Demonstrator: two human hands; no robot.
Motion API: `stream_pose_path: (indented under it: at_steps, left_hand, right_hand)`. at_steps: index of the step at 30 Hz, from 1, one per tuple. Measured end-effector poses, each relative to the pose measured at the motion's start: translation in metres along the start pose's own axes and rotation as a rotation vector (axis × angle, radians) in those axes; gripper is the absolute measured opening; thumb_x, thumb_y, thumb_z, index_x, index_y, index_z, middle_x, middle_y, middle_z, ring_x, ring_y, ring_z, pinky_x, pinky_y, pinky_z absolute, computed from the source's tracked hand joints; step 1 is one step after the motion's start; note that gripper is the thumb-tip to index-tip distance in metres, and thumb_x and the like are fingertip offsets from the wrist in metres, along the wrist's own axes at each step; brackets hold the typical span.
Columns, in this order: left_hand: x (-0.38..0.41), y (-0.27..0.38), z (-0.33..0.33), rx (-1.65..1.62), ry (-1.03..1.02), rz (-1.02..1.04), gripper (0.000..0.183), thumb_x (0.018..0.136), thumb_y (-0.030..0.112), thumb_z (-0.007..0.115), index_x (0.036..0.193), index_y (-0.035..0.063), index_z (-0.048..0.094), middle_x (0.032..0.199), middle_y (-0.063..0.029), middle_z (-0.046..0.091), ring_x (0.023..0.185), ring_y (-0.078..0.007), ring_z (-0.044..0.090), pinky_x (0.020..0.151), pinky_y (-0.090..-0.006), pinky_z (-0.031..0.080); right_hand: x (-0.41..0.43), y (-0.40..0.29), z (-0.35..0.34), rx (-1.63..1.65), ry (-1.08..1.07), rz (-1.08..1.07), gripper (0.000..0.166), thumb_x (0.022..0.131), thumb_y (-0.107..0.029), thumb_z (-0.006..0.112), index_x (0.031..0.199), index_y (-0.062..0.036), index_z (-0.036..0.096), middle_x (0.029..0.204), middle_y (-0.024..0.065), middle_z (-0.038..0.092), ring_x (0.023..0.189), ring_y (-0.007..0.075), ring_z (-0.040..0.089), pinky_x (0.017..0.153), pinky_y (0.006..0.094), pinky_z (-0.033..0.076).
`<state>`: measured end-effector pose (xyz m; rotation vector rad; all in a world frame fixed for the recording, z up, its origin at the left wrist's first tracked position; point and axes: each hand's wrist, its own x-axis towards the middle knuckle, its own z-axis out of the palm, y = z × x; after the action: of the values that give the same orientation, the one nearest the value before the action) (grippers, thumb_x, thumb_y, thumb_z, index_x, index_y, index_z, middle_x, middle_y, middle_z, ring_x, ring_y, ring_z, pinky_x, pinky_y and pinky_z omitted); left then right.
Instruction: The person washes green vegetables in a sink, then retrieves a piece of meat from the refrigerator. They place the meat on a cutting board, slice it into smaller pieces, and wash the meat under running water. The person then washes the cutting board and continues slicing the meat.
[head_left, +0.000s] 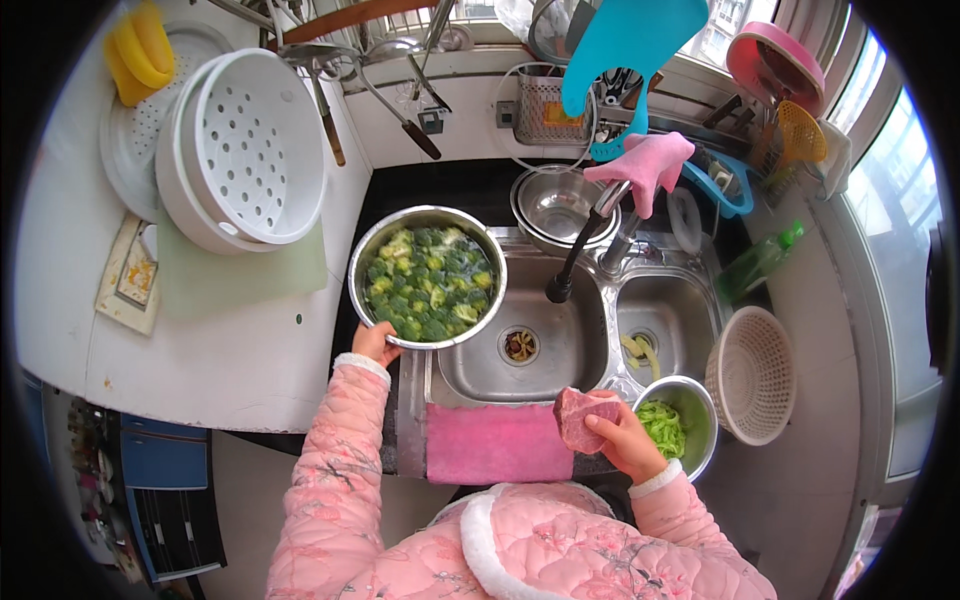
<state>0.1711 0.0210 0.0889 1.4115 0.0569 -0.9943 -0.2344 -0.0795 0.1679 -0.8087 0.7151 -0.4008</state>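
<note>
My left hand (376, 343) grips the near rim of a steel bowl (429, 343) full of broccoli florets (427, 281) in water, at the left edge of the double sink. A piece of raw meat (583, 420) is held in my right hand (626, 439), above the sink's front edge. Just right of that hand stands a steel bowl of sliced green vegetable (661, 426). Peelings (520, 345) lie in the drain of the large basin (480, 382), and pale green peels (642, 354) lie in the small basin (679, 300).
A black-tipped faucet (577, 259) with a pink cloth (645, 165) over it rises behind the basins. Nested steel bowls (562, 206) stand at the back. A pink cloth (499, 444) covers the front edge. A plastic basket (752, 375) is at right, white perforated steamers (251, 146) at left.
</note>
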Motion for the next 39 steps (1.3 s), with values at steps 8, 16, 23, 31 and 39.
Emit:
stream_pose_path:
  at_steps: [8, 16, 23, 31, 39]
  left_hand:
    - [0.081, 0.008, -0.013, -0.249, -0.021, -0.05, 0.007, 0.077, 0.001, 0.049, 0.08, -0.0052, 0.051, 0.075, -0.0133, 0.058, 0.059, -0.0267, 0.062, 0.054, -0.0359, 0.059]
    - [0.123, 0.034, -0.006, -0.335, -0.012, 0.025, 0.011, 0.08, 0.002, 0.051, 0.086, -0.0068, 0.05, 0.08, -0.0155, 0.059, 0.063, -0.026, 0.062, 0.057, -0.0324, 0.059]
    - [0.045, -0.099, 0.093, -0.419, -0.182, -0.02, 0.04, 0.091, 0.045, 0.055, 0.116, 0.0137, 0.052, 0.102, -0.009, 0.058, 0.089, -0.0199, 0.057, 0.083, -0.0352, 0.051]
    - [0.003, -0.136, 0.192, -0.355, -0.526, -0.366, 0.039, 0.089, 0.017, 0.062, 0.124, 0.0144, 0.047, 0.12, -0.0059, 0.054, 0.108, -0.0237, 0.054, 0.091, -0.0475, 0.048]
    - [0.014, -0.124, 0.204, -0.195, -0.365, -0.302, 0.044, 0.085, 0.008, 0.065, 0.123, 0.0167, 0.045, 0.118, -0.0041, 0.055, 0.105, -0.0213, 0.056, 0.087, -0.0449, 0.05]
  right_hand:
    - [0.042, 0.001, 0.007, -0.052, 0.044, 0.0, 0.035, 0.088, -0.012, 0.061, 0.119, -0.0046, 0.045, 0.112, 0.008, 0.057, 0.101, 0.0184, 0.059, 0.081, 0.0357, 0.054]
    - [0.116, -0.013, -0.001, -0.156, -0.016, 0.123, 0.037, 0.087, -0.009, 0.058, 0.12, -0.0038, 0.042, 0.116, 0.0116, 0.056, 0.104, 0.0245, 0.06, 0.083, 0.0407, 0.054]
    - [0.179, -0.015, -0.026, -0.27, -0.008, 0.168, 0.048, 0.086, -0.012, 0.062, 0.126, -0.0054, 0.035, 0.116, 0.0105, 0.052, 0.103, 0.0223, 0.059, 0.081, 0.0401, 0.056]
    - [0.198, -0.073, -0.085, -1.288, 0.213, -0.232, 0.036, 0.085, -0.024, 0.064, 0.112, -0.0027, 0.054, 0.114, 0.0137, 0.06, 0.098, 0.0249, 0.061, 0.077, 0.0385, 0.052]
    - [0.248, -0.124, -0.202, -1.181, 0.507, -0.609, 0.026, 0.092, -0.013, 0.052, 0.113, 0.003, 0.051, 0.1, 0.0175, 0.061, 0.087, 0.0289, 0.064, 0.072, 0.0355, 0.052]
